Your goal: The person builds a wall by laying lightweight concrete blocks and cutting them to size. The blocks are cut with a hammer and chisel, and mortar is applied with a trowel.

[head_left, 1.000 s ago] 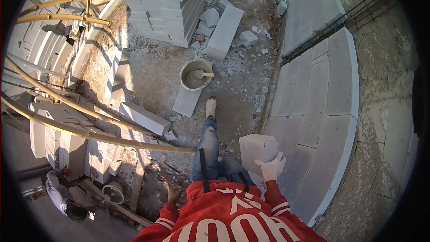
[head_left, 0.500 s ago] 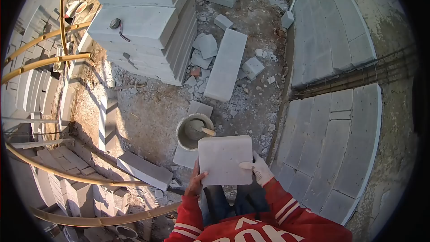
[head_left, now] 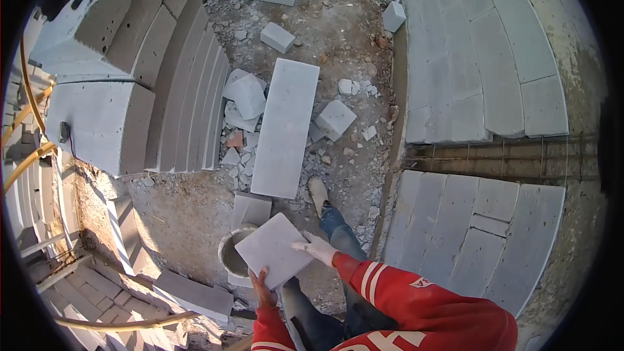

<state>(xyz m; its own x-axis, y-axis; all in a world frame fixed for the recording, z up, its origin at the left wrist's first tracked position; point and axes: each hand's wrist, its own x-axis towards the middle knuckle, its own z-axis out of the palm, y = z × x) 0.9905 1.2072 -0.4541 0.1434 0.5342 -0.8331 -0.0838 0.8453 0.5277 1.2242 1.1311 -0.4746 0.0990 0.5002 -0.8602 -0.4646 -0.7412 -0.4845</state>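
Fingers of both hands around a grey block (head_left: 273,249).

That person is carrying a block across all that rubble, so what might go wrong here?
The block is held only at its edges, by the bare left hand below and the gloved right hand at the side, so it could slip and land on the bucket or the foot. The ground is strewn with rubble and a long block lies ahead, so a stumble seems possible.
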